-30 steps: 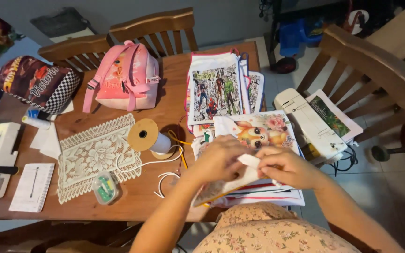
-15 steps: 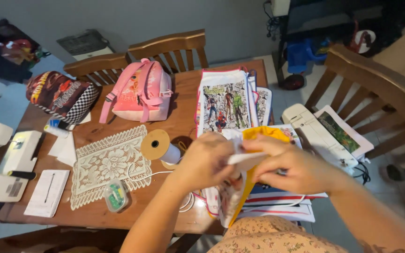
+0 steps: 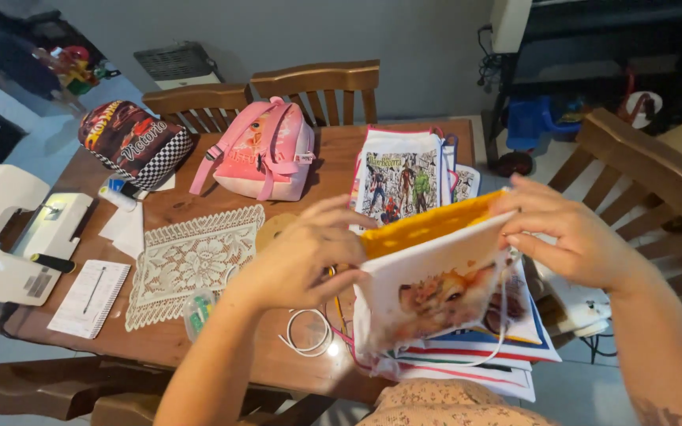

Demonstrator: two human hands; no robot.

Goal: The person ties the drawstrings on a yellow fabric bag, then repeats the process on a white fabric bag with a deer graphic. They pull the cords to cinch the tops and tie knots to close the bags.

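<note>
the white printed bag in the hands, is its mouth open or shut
Open: the left hand and right hand spread the white printed bag mouth, showing yellow lining.

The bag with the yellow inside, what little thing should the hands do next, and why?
Probably pull the drawstring bag a bit wider open. The left hand and right hand each pinch one end of its top edge, and the yellow lining shows only as a narrow strip.

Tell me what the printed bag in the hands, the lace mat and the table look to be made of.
Printed bag: looks like soft matte cloth with a yellow lining; it bends in the left hand and right hand.
Lace mat: cream openwork, likely crochet or lace.
Table: brown wood, faint sheen.
</note>
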